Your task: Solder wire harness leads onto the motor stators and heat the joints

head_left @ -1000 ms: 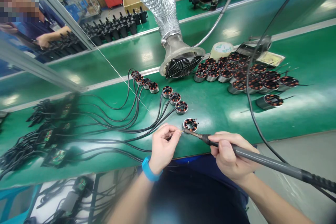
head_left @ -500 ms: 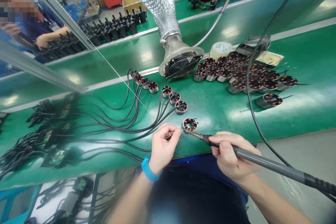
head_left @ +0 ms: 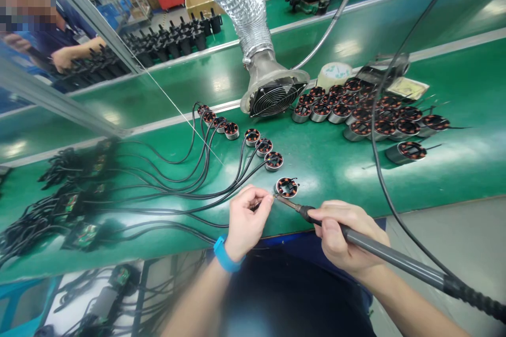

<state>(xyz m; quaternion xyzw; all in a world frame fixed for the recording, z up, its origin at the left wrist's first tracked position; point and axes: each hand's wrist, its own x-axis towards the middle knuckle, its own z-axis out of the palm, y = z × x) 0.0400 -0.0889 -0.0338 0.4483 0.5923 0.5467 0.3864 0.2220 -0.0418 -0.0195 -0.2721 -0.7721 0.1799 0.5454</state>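
Observation:
My left hand (head_left: 250, 216), with a blue band at the wrist, pinches a black cable whose thin wire ends stick out past the fingertips. In my right hand (head_left: 348, 234) is a soldering iron (head_left: 375, 247), gripped like a pen. Its tip points left and reaches the wire ends by my left fingertips; whether they touch I cannot tell. Just beyond the tip, a ring-shaped motor stator (head_left: 286, 188) with copper windings lies on the green bench (head_left: 316, 168). Several wired stators (head_left: 273, 161) stand in a line behind it, joined to black cables.
Above the bench hangs a fume extractor hood (head_left: 274, 92) on a silver duct. Many stators (head_left: 406, 152) crowd the right side. Circuit boards (head_left: 85, 237) and bundled cables lie at left. The iron's cord (head_left: 381, 163) hangs across the right. Across the partition, a co-worker's hand (head_left: 63, 59) is near black parts.
The soldering iron and my right hand have shifted slightly left and tilted, bringing the tip closer to the wire ends. My left hand stays almost still.

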